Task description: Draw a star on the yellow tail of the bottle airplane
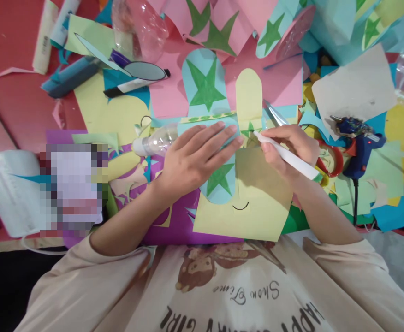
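- Pressing flat on the work, the left hand (197, 159) lies palm down with the fingers spread and straight; it holds nothing, it only pins the light blue rounded paper shape with a green star (219, 182) against the clear plastic bottle (157, 140) under it.
- The right hand (290, 150) is closed around a white marker pen (285, 154) in a writing grip, with the tip pointing left and touching the yellow-green paper sheet (257, 203) just beside the left fingertips.
- Judging by this, the step in hand is drawing or tracing along the edge of the blue shape; a small black curved line is already on the yellow-green sheet, nearer to the person.
- The next move, I think, calls for a steady left hand so the shape does not slip, and a slow pull of the tip along the outline.
- Both forearms come from the near side, in beige sleeves, with the wrists low over the table.
- Further right lie a blue hot glue gun (359, 143) and red-handled scissors (333, 159); far left is a black-and-white marker (136, 84) on scattered coloured paper.
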Demonstrator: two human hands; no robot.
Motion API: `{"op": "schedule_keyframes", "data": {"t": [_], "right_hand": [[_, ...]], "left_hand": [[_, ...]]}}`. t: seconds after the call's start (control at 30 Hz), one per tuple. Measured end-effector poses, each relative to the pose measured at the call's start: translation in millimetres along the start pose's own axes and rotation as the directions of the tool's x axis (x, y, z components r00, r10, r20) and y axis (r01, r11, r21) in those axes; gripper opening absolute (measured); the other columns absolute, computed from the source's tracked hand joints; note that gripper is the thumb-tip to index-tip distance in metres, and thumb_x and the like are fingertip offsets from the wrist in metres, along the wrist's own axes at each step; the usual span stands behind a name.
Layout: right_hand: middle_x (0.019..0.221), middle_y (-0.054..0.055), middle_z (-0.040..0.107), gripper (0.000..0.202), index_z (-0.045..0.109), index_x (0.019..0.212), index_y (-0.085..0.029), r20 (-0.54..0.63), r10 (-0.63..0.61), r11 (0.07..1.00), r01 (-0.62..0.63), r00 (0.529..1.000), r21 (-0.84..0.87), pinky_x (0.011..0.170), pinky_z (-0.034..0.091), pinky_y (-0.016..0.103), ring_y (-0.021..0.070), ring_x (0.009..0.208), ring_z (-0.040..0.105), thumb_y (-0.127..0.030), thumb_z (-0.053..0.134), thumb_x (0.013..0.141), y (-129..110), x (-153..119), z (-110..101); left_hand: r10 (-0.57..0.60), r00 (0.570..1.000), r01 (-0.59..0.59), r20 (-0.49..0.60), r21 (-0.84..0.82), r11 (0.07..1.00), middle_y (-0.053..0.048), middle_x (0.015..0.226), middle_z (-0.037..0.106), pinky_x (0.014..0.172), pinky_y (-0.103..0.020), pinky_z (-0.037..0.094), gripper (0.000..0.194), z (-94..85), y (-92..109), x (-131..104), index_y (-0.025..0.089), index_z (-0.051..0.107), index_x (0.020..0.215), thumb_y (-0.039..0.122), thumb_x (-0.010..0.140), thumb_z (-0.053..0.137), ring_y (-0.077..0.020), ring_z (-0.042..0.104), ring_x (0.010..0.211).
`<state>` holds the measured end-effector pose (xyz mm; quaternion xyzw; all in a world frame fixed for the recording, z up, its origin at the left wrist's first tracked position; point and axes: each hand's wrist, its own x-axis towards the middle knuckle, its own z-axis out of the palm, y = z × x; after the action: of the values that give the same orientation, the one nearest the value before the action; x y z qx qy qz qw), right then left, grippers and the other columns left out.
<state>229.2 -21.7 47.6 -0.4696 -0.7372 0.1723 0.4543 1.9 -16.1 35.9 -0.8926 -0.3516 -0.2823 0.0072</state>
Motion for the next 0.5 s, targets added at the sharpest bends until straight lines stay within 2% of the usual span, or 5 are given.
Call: {"op": "schedule_keyframes", "data": {"t": [0.07, 0.2, 0.27, 0.4, 0.5], "right_hand": [[0.076, -0.002, 0.073, 0.007, 0.068, 0.090, -0.024, 0.004, -0.007, 1.000, 0.007, 1.000, -0.012, 0.052, 0.053, 0.023, 0.0093, 0.055, 0.062, -0.027, 0.065, 0.085, -0.3, -0.6, -0.5], [0.077, -0.002, 0.073, 0.008, 0.068, 0.091, -0.023, 0.035, -0.035, 0.999, 0.036, 0.999, -0.013, 0.052, 0.051, 0.024, 0.0096, 0.057, 0.061, -0.025, 0.063, 0.085, -2.4, -0.6, -1.8], [0.076, -0.002, 0.071, 0.007, 0.067, 0.090, -0.023, 0.059, -0.038, 0.999, 0.038, 0.998, 0.002, 0.053, 0.051, 0.024, 0.0097, 0.058, 0.061, -0.022, 0.062, 0.084, -3.1, -0.2, -2.3], [0.071, -0.004, 0.068, 0.006, 0.065, 0.086, -0.023, 0.056, -0.052, 0.998, 0.050, 0.997, 0.035, 0.052, 0.050, 0.023, 0.0094, 0.058, 0.061, -0.019, 0.061, 0.083, -2.2, 0.0, -1.4], [0.073, -0.003, 0.069, 0.006, 0.064, 0.087, -0.023, 0.023, -0.072, 0.997, 0.072, 0.997, 0.017, 0.053, 0.051, 0.023, 0.0099, 0.059, 0.062, -0.019, 0.061, 0.083, -1.6, -0.2, 0.2]], "left_hand": [[0.006, 1.000, -0.006, 0.029, 0.012, 1.000, 0.002, 0.130, 0.065, 0.099, -0.034, 0.048, 0.041, 0.9, 1.3, -0.2, 0.035, 0.053, 0.130, 0.016, 0.095, 0.045, -0.0181, 0.061, 0.121], [0.121, 0.993, -0.118, -0.004, 0.197, 0.973, -0.004, 0.124, 0.068, 0.097, -0.034, 0.047, 0.042, 0.1, 3.4, 2.5, 0.024, 0.056, 0.129, 0.019, 0.087, 0.052, -0.0216, 0.063, 0.116], [0.138, 0.990, -0.131, -0.022, 0.195, 0.972, -0.006, 0.121, 0.070, 0.096, -0.034, 0.046, 0.041, 0.2, 4.1, 3.5, 0.020, 0.059, 0.127, 0.021, 0.085, 0.055, -0.0225, 0.064, 0.113], [0.106, 0.993, -0.098, -0.050, 0.134, 0.986, -0.005, 0.123, 0.069, 0.097, -0.034, 0.045, 0.041, 2.7, 4.4, 3.1, 0.025, 0.057, 0.130, 0.023, 0.088, 0.054, -0.0211, 0.063, 0.115], [0.101, 0.994, -0.092, -0.051, 0.155, 0.984, -0.004, 0.123, 0.069, 0.095, -0.034, 0.048, 0.039, 3.2, 4.2, 2.8, 0.027, 0.057, 0.129, 0.024, 0.090, 0.053, -0.0206, 0.064, 0.114]]}}
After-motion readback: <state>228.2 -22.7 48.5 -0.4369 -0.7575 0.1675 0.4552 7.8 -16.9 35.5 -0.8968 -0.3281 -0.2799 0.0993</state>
